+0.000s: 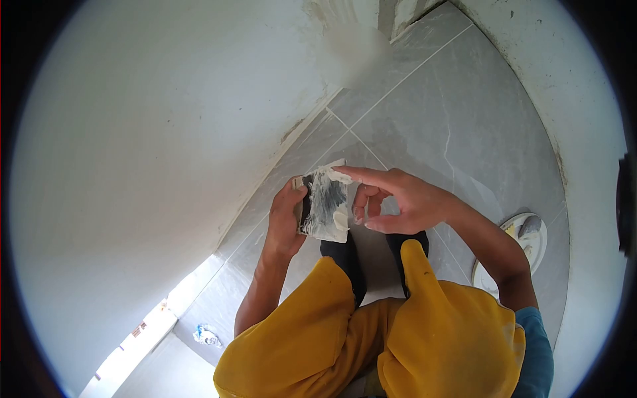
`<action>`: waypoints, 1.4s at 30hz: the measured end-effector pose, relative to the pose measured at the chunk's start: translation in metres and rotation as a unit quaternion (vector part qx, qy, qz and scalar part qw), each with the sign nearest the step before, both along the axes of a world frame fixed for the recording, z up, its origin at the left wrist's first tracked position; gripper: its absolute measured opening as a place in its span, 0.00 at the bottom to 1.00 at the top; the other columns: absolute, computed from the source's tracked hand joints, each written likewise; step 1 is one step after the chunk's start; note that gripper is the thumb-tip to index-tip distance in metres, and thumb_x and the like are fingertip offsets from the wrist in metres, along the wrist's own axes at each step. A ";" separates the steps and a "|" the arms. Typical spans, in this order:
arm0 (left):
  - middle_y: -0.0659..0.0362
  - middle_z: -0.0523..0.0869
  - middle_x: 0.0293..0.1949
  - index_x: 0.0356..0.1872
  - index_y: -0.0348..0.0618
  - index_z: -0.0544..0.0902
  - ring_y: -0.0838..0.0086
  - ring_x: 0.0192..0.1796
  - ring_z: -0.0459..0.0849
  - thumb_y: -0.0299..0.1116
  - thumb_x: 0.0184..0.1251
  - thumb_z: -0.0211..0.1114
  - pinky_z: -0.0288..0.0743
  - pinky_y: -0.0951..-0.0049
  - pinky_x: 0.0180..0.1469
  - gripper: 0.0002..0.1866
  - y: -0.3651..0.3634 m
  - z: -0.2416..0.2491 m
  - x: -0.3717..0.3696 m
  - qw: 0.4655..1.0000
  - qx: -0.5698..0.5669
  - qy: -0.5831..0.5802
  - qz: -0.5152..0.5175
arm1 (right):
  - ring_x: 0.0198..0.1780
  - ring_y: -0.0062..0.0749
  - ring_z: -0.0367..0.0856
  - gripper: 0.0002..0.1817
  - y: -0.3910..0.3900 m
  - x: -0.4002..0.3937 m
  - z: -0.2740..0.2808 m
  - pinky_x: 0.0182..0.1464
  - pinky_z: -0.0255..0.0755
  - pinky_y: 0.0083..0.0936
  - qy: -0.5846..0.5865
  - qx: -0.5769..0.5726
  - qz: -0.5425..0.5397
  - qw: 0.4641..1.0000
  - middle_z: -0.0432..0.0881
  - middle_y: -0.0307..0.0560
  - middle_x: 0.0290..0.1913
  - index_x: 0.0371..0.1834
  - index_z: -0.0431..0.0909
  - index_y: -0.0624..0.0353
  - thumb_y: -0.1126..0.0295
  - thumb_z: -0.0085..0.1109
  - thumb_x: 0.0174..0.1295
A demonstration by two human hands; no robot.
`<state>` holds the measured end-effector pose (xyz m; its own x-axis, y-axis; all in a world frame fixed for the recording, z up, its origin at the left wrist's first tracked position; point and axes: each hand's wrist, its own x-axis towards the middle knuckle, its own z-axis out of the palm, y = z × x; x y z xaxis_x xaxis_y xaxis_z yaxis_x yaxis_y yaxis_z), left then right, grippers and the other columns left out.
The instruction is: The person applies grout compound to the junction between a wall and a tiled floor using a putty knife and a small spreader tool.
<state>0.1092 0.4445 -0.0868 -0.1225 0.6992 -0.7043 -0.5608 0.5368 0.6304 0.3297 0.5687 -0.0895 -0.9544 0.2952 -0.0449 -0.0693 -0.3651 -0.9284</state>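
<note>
The left hand (285, 222) has its grip clamped on the edge of a flat scraper blade (325, 205) smeared with white putty, held above the grey tiled floor (438, 113). The right hand (398, 202) is apart, its extended forefinger touching the blade's top corner just right of that grip. A putty-stained plate (524, 242) lies on the floor, well to the right.

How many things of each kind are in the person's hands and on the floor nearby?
Putty scraper, held in left hand, touched by right hand: 1
White plate on floor: 1
Crumpled scrap on floor: 1
Total: 3
</note>
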 end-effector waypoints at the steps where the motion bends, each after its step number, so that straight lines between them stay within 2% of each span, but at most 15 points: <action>1: 0.53 0.82 0.48 0.57 0.34 0.72 0.71 0.48 0.83 0.33 0.71 0.47 0.77 0.69 0.52 0.18 0.003 0.006 0.006 1.000 0.008 -0.013 0.027 | 0.35 0.30 0.83 0.36 -0.004 -0.003 0.010 0.40 0.78 0.28 -0.071 0.125 0.021 0.989 0.83 0.45 0.38 0.72 0.66 0.57 0.81 0.58 0.55; 2: 0.54 0.82 0.46 0.54 0.33 0.73 0.72 0.45 0.84 0.32 0.71 0.47 0.78 0.70 0.50 0.16 0.005 0.011 0.011 0.998 0.017 -0.025 0.055 | 0.37 0.33 0.83 0.34 -0.006 -0.003 0.016 0.42 0.79 0.31 -0.138 0.248 0.042 0.958 0.83 0.46 0.39 0.69 0.70 0.55 0.82 0.57 0.54; 3: 0.54 0.82 0.46 0.54 0.33 0.73 0.72 0.45 0.84 0.32 0.71 0.47 0.78 0.70 0.50 0.16 0.006 0.014 0.011 0.998 0.018 -0.023 0.055 | 0.37 0.33 0.83 0.34 -0.007 -0.002 0.009 0.42 0.79 0.31 -0.137 0.249 0.041 0.958 0.83 0.46 0.39 0.69 0.70 0.55 0.82 0.57 0.54; 5: 0.54 0.82 0.46 0.54 0.34 0.73 0.72 0.45 0.84 0.32 0.71 0.47 0.78 0.70 0.50 0.16 0.008 0.016 0.011 0.996 0.029 0.033 0.080 | 0.43 0.37 0.81 0.34 -0.011 0.003 -0.011 0.45 0.77 0.32 -0.081 0.589 -0.109 0.796 0.81 0.47 0.45 0.66 0.73 0.51 0.82 0.58 0.52; 9: 0.54 0.82 0.46 0.54 0.34 0.73 0.72 0.45 0.84 0.31 0.71 0.47 0.78 0.71 0.50 0.16 0.005 0.014 0.004 0.996 0.025 0.027 0.076 | 0.49 0.39 0.78 0.33 -0.002 0.010 -0.017 0.49 0.75 0.31 -0.075 0.605 -0.184 0.771 0.78 0.47 0.51 0.62 0.78 0.49 0.86 0.58 0.49; 11: 0.54 0.82 0.45 0.53 0.33 0.73 0.73 0.44 0.84 0.30 0.71 0.48 0.78 0.72 0.50 0.15 0.006 0.012 0.003 0.998 0.022 0.041 0.049 | 0.52 0.40 0.75 0.32 -0.005 0.000 -0.021 0.51 0.74 0.33 -0.030 0.443 -0.222 0.868 0.74 0.47 0.52 0.56 0.81 0.49 0.90 0.56 0.47; 14: 0.55 0.82 0.44 0.53 0.33 0.74 0.73 0.44 0.83 0.29 0.70 0.48 0.77 0.72 0.49 0.15 0.004 0.010 0.001 0.999 0.013 0.028 0.011 | 0.52 0.40 0.71 0.32 -0.005 -0.011 -0.027 0.53 0.68 0.34 -0.017 0.381 -0.207 0.901 0.71 0.47 0.50 0.55 0.81 0.48 0.89 0.56 0.45; 21: 0.55 0.82 0.46 0.54 0.34 0.74 0.72 0.47 0.83 0.32 0.70 0.49 0.76 0.71 0.52 0.17 0.007 0.013 0.004 1.000 -0.007 0.023 -0.004 | 0.52 0.41 0.68 0.27 -0.003 -0.013 -0.029 0.58 0.64 0.34 -0.016 0.406 -0.200 0.892 0.70 0.45 0.48 0.46 0.85 0.48 0.90 0.54 0.45; 23: 0.54 0.82 0.48 0.55 0.34 0.73 0.70 0.49 0.82 0.34 0.69 0.49 0.76 0.70 0.54 0.18 0.005 0.010 0.004 0.999 -0.014 0.019 0.037 | 0.53 0.42 0.69 0.24 0.000 -0.012 -0.032 0.59 0.64 0.36 0.012 0.255 -0.153 0.955 0.71 0.46 0.49 0.45 0.83 0.50 0.87 0.56 0.46; 26: 0.55 0.82 0.52 0.61 0.34 0.71 0.70 0.52 0.82 0.33 0.70 0.47 0.76 0.70 0.55 0.22 0.002 0.010 -0.003 0.998 -0.009 0.018 0.052 | 0.53 0.42 0.72 0.21 0.019 -0.009 -0.059 0.60 0.64 0.39 0.011 0.202 -0.255 0.945 0.74 0.47 0.49 0.46 0.80 0.53 0.84 0.57 0.47; 28: 0.57 0.83 0.52 0.64 0.36 0.71 0.73 0.50 0.82 0.33 0.71 0.47 0.76 0.74 0.52 0.22 -0.002 0.009 -0.010 0.998 -0.004 0.023 0.063 | 0.53 0.44 0.74 0.20 0.058 -0.002 -0.089 0.59 0.65 0.41 -0.109 0.241 -0.351 0.898 0.77 0.48 0.48 0.48 0.78 0.55 0.80 0.59 0.48; 30: 0.57 0.83 0.52 0.63 0.36 0.72 0.73 0.50 0.82 0.33 0.71 0.47 0.76 0.74 0.52 0.22 -0.004 0.009 -0.014 0.998 -0.008 0.027 0.064 | 0.51 0.41 0.79 0.21 0.107 0.007 -0.117 0.58 0.69 0.37 -0.251 0.367 -0.450 0.774 0.79 0.49 0.47 0.50 0.77 0.57 0.80 0.59 0.50; 32: 0.57 0.83 0.52 0.63 0.36 0.72 0.74 0.50 0.82 0.33 0.71 0.48 0.76 0.75 0.52 0.22 -0.006 0.007 -0.017 0.997 -0.013 0.030 0.067 | 0.52 0.41 0.79 0.20 0.152 0.014 -0.126 0.54 0.69 0.40 -0.353 0.415 -0.463 0.699 0.79 0.49 0.47 0.50 0.78 0.56 0.77 0.58 0.51; 38: 0.53 0.82 0.51 0.64 0.35 0.70 0.69 0.50 0.82 0.34 0.69 0.48 0.76 0.68 0.53 0.24 -0.009 0.003 -0.021 0.994 -0.032 0.046 0.095 | 0.55 0.42 0.77 0.24 0.226 0.004 -0.138 0.54 0.66 0.47 -0.459 0.449 -0.441 0.627 0.79 0.48 0.50 0.55 0.78 0.52 0.70 0.57 0.51; 42: 0.57 0.83 0.50 0.60 0.36 0.73 0.74 0.49 0.82 0.33 0.71 0.48 0.77 0.75 0.50 0.21 -0.014 0.003 -0.026 0.995 -0.023 0.037 0.089 | 0.56 0.44 0.76 0.26 0.240 -0.004 -0.133 0.55 0.65 0.48 -0.518 0.443 -0.422 0.598 0.78 0.49 0.52 0.59 0.78 0.51 0.68 0.57 0.51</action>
